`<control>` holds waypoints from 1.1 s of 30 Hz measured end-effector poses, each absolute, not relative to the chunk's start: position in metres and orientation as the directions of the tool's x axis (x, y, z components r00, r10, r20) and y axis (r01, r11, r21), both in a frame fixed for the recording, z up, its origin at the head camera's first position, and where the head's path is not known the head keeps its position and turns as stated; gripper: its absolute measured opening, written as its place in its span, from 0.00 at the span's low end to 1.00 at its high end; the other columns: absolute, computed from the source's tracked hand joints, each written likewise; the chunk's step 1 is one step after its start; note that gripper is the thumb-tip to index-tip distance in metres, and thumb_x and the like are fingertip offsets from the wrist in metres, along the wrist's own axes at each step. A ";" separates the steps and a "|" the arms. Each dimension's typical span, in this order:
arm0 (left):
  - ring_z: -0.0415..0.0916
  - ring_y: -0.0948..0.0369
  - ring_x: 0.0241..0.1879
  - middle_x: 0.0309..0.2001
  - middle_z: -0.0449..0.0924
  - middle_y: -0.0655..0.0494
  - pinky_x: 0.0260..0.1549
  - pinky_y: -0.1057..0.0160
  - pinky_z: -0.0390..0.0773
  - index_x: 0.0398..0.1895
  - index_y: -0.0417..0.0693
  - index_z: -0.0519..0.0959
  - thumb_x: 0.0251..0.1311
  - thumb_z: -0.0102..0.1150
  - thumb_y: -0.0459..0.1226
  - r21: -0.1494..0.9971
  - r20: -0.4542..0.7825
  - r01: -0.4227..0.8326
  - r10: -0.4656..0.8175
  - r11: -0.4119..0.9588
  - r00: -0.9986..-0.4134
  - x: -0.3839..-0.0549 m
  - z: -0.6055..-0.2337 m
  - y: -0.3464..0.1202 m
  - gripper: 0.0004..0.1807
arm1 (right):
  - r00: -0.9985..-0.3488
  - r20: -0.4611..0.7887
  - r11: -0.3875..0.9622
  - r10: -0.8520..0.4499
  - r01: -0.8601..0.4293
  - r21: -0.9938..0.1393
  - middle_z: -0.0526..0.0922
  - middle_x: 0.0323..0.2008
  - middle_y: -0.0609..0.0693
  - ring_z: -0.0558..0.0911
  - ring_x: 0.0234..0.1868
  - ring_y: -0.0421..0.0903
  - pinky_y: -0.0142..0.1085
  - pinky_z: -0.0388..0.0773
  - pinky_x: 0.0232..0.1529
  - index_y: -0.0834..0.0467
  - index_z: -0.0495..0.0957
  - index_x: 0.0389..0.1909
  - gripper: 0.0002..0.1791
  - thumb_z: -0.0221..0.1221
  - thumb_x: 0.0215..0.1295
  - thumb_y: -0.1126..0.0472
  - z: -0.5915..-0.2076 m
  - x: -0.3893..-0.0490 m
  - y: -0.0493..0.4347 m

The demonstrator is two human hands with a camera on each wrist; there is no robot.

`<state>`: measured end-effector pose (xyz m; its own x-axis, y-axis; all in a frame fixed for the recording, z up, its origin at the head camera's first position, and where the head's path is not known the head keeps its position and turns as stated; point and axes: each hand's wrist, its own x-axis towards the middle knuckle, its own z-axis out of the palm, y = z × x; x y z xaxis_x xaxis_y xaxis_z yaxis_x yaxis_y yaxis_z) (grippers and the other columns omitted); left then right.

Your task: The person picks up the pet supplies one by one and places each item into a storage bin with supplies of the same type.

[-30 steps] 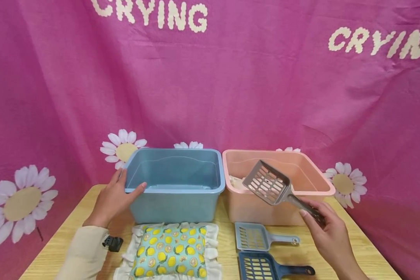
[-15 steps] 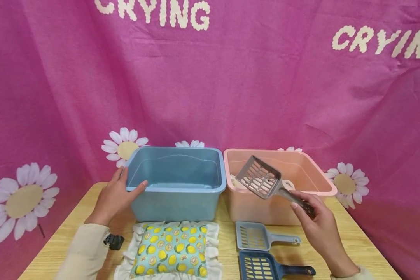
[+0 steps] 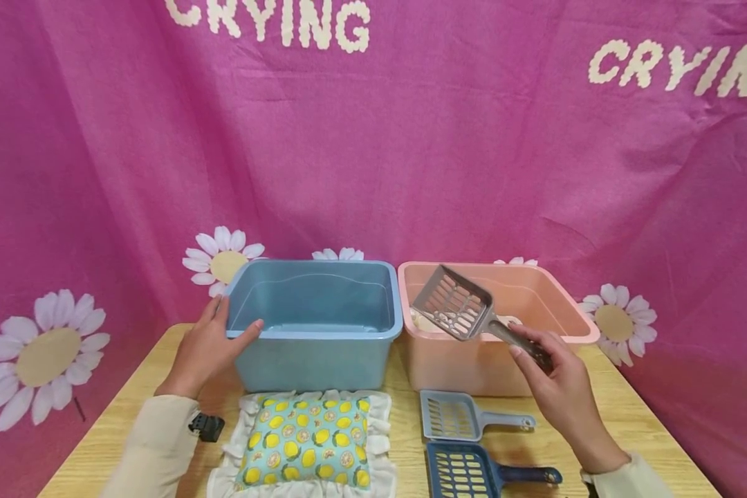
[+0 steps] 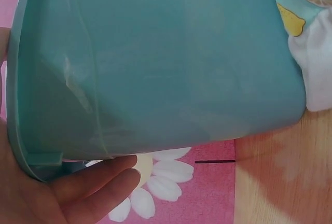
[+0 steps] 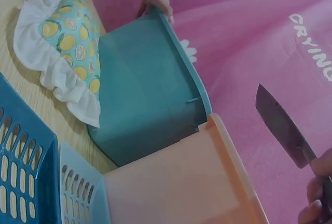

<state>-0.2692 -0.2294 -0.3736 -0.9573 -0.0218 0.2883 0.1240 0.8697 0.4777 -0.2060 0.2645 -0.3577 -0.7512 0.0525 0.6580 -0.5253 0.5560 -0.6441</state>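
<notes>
My right hand [image 3: 563,387] grips the dark handle of a brownish-grey litter scoop [image 3: 457,304], its slotted head raised over the front rim of the pink tub [image 3: 473,366]. Seen in the right wrist view, the scoop [image 5: 282,128] is edge-on and above the tubs. My left hand [image 3: 208,346] holds the front left corner of the blue tub [image 3: 311,363], thumb on the front rim. The left wrist view has fingers [image 4: 104,182] under the rim, along the tub's side. Something whitish [image 3: 422,321] lies inside the pink tub, mostly hidden by the scoop.
Before the pink tub lie a light grey-blue litter scoop [image 3: 451,417] and a dark blue one [image 3: 463,474]. A lemon-print cushion [image 3: 311,443] with white ruffles sits in front of the blue tub. Behind the wooden table [image 3: 404,443] hangs a pink curtain [image 3: 411,159].
My right hand has moved the brownish-grey scoop left and slightly up, farther over the pink tub. My left hand stays on the blue tub's corner.
</notes>
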 end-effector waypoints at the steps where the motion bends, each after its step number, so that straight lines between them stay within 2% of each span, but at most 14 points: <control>1: 0.60 0.32 0.63 0.73 0.46 0.35 0.51 0.31 0.69 0.75 0.35 0.44 0.59 0.45 0.68 0.477 0.288 0.124 -0.022 0.870 -0.957 -0.269 -0.373 -0.229 0.56 | -0.748 0.662 0.555 0.054 -0.529 -0.643 0.80 0.46 0.54 0.76 0.35 0.34 0.20 0.74 0.30 0.62 0.79 0.53 0.20 0.63 0.59 0.73 -0.357 -0.207 0.264; 14: 0.62 0.33 0.62 0.73 0.48 0.34 0.52 0.33 0.70 0.74 0.33 0.46 0.60 0.45 0.67 0.461 0.311 0.137 -0.016 0.877 -0.950 -0.270 -0.375 -0.225 0.55 | -0.773 0.633 0.542 0.044 -0.514 -0.665 0.80 0.42 0.54 0.76 0.36 0.34 0.19 0.75 0.33 0.64 0.79 0.52 0.17 0.62 0.62 0.69 -0.348 -0.217 0.258; 24: 0.61 0.32 0.62 0.73 0.46 0.34 0.50 0.31 0.70 0.74 0.33 0.45 0.61 0.45 0.66 0.470 0.297 0.126 -0.022 0.874 -0.955 -0.268 -0.370 -0.231 0.55 | -0.783 0.621 0.398 0.036 -0.559 -0.727 0.80 0.46 0.57 0.77 0.40 0.35 0.21 0.78 0.37 0.64 0.79 0.54 0.18 0.61 0.63 0.69 -0.340 -0.232 0.240; 33: 0.60 0.32 0.63 0.73 0.46 0.34 0.51 0.31 0.69 0.75 0.34 0.45 0.60 0.46 0.66 0.489 0.290 0.122 -0.029 0.864 -0.957 -0.269 -0.373 -0.228 0.55 | -0.792 0.610 0.343 0.038 -0.563 -0.752 0.81 0.45 0.60 0.78 0.38 0.34 0.22 0.78 0.36 0.66 0.79 0.53 0.16 0.60 0.63 0.69 -0.338 -0.245 0.227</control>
